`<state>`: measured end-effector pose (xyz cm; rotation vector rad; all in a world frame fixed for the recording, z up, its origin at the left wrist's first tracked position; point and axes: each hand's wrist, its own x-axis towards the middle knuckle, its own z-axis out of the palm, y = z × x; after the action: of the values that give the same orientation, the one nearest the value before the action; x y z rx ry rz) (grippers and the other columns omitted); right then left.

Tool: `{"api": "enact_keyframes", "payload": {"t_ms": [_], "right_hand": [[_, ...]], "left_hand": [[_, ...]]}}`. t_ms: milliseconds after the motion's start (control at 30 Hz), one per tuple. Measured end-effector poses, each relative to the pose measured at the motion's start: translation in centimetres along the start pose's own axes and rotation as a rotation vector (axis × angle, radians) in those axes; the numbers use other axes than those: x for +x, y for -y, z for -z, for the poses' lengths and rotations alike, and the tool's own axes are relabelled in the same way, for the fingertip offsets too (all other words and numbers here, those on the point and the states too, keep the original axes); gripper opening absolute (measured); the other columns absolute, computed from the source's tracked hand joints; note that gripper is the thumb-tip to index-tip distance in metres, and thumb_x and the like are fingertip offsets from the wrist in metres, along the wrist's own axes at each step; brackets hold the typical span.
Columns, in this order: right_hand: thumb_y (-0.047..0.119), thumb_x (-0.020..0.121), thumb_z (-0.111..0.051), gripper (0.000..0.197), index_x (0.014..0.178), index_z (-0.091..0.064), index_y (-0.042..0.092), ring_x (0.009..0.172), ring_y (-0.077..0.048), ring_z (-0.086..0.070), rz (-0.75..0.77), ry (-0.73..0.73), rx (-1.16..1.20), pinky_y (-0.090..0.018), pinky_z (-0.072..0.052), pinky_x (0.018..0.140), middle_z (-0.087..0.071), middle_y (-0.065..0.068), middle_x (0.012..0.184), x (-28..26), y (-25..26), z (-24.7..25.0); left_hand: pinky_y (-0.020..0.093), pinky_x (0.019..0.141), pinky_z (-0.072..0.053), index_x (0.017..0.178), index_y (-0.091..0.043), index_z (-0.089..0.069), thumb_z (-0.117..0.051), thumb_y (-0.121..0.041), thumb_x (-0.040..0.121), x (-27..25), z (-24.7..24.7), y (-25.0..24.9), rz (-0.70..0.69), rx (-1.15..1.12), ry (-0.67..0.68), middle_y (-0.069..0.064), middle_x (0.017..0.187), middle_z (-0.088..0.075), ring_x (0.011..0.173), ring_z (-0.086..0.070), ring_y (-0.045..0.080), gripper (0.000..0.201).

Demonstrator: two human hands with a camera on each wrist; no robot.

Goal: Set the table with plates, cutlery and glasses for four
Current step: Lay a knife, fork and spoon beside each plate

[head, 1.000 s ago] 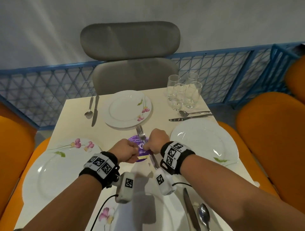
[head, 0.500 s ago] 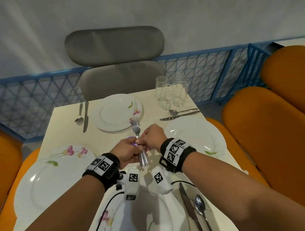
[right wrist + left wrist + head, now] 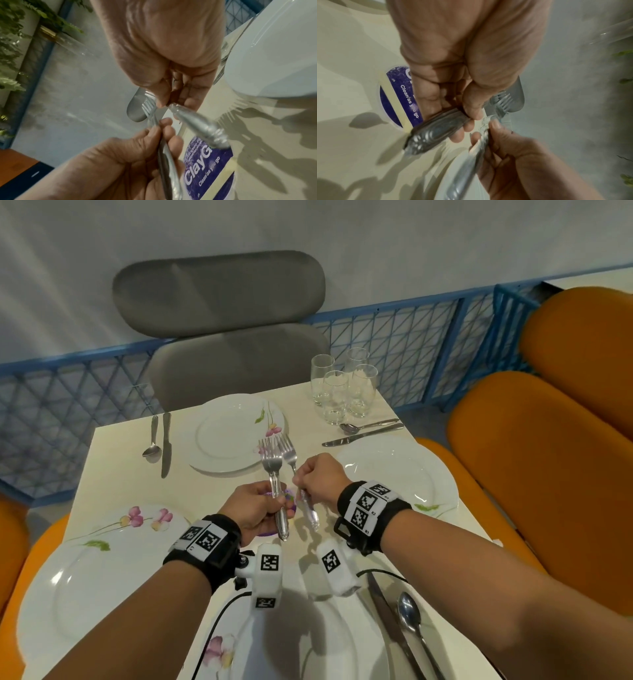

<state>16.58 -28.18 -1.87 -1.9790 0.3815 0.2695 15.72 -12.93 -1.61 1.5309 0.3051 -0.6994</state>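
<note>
Cream-coloured and square, the surface fills the middle of the head view, with a grey chair at its far edge and orange seats at the right of the frame. We see four white plates: one at upper centre, one at right, one at lower left and one at the bottom edge. Four empty glasses stand clustered at the upper right of the surface. A spoon and knife lie left of the far plate, a second spoon and knife lie above the right plate, and a third pair lies beside the bottom plate. At frame centre we see our left hand gripping a bunch of forks by the handles, fingers curled round them, tines pointing up the frame. Just beside it, our right hand pinches a single fork at its neck, held apart from the bunch. A round purple sticker lies on the surface beneath both hands. How many forks make up the bunch cannot be told.
</note>
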Motion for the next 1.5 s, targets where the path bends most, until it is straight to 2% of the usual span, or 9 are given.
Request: {"api": "enact_keyframes", "payload": {"t_ms": [100, 233, 333, 500, 633, 833, 1033, 1233, 1500], "right_hand": [[0.001, 0.091, -0.052, 0.02, 0.073, -0.054, 0.011, 0.062, -0.023, -0.062, -0.006, 0.025, 0.057, -0.036, -0.055, 0.066, -0.058, -0.009, 0.077, -0.4, -1.2, 1.9], [0.004, 0.089, -0.053, 0.011, 0.09, -0.062, 0.012, 0.063, -0.023, -0.06, -0.008, 0.035, -0.122, -0.039, -0.057, 0.064, -0.061, -0.01, 0.083, -2.9, -4.3, 5.9], [0.004, 0.09, -0.057, 0.015, 0.1, -0.068, 0.006, 0.048, -0.006, -0.06, 0.04, 0.141, -0.315, -0.019, -0.048, 0.04, -0.066, -0.003, 0.077, -5.5, -6.9, 9.5], [0.011, 0.082, -0.066, 0.021, 0.099, -0.078, 0.015, 0.07, 0.01, -0.055, 0.181, 0.212, -0.705, 0.0, -0.034, 0.062, -0.059, 0.024, 0.077, -7.9, -12.0, 14.2], [0.022, 0.084, -0.065, 0.019, 0.097, -0.078, 0.02, 0.065, 0.0, -0.056, 0.238, 0.326, -0.84, -0.014, -0.037, 0.058, -0.071, 0.005, 0.08, -8.8, -14.9, 16.1], [0.024, 0.091, -0.056, 0.025, 0.11, -0.073, 0.025, 0.096, -0.023, -0.059, 0.351, 0.343, -1.082, -0.034, -0.05, 0.079, -0.069, -0.001, 0.097, -9.0, -17.5, 16.6], [0.023, 0.09, -0.06, 0.019, 0.095, -0.077, 0.017, 0.086, -0.03, -0.064, 0.514, 0.238, -1.132, -0.035, -0.051, 0.065, -0.07, -0.005, 0.086, -8.7, -19.4, 16.9], [0.025, 0.089, -0.062, 0.017, 0.091, -0.076, 0.017, 0.082, -0.03, -0.065, 0.574, 0.233, -1.161, -0.035, -0.054, 0.059, -0.07, -0.004, 0.084, -7.9, -20.9, 16.8], [0.026, 0.095, -0.052, 0.024, 0.108, -0.071, 0.018, 0.099, -0.027, -0.062, 0.505, 0.281, -1.186, -0.038, -0.053, 0.076, -0.069, -0.003, 0.104, -7.2, -20.8, 16.9]], "left_hand": [[0.03, 0.057, -0.059, 0.112, -0.002, -0.061, -0.052, 0.01, 0.09, -0.1, 0.5, 0.0, -0.003, 0.037, -0.013, 0.017, 0.083, -0.066, 0.067, -0.068, 0.026, 0.026], [0.038, 0.07, -0.058, 0.115, -0.007, -0.061, -0.055, 0.007, 0.09, -0.2, 1.3, 0.3, -0.006, 0.092, -0.019, 0.017, 0.089, -0.066, 0.079, -0.066, 0.029, 0.029], [0.041, 0.077, -0.055, 0.112, -0.005, -0.061, -0.056, 0.007, 0.09, -0.3, 2.0, 0.5, -0.016, 0.12, -0.042, 0.018, 0.089, -0.067, 0.085, -0.065, 0.032, 0.025], [0.043, 0.077, -0.054, 0.103, -0.003, -0.062, -0.053, 0.008, 0.091, -0.7, 2.2, 0.7, -0.042, 0.155, -0.06, 0.019, 0.086, -0.064, 0.081, -0.064, 0.032, 0.019], [0.043, 0.076, -0.054, 0.102, -0.004, -0.062, -0.052, 0.009, 0.091, -0.8, 1.7, 0.6, -0.061, 0.163, -0.065, 0.019, 0.086, -0.063, 0.08, -0.062, 0.033, 0.02], [0.035, 0.065, -0.06, 0.096, -0.005, -0.061, -0.05, 0.009, 0.091, -0.7, 0.2, 0.4, -0.065, 0.166, -0.058, 0.018, 0.085, -0.062, 0.078, -0.062, 0.031, 0.018], [0.028, 0.054, -0.059, 0.1, -0.009, -0.062, -0.05, 0.009, 0.091, -0.4, -1.3, 0.5, -0.044, 0.165, -0.053, 0.018, 0.088, -0.063, 0.079, -0.063, 0.031, 0.023], [0.055, 0.098, -0.046, 0.113, -0.003, -0.063, -0.052, 0.007, 0.091, 0.1, -2.2, 0.5, -0.041, 0.195, -0.047, 0.029, 0.114, -0.064, 0.107, -0.062, 0.044, 0.027], [0.057, 0.102, -0.042, 0.117, -0.003, -0.061, -0.052, 0.004, 0.091, -0.1, -2.8, 0.5, -0.04, 0.216, -0.054, 0.028, 0.117, -0.064, 0.113, -0.06, 0.043, 0.029]]}}
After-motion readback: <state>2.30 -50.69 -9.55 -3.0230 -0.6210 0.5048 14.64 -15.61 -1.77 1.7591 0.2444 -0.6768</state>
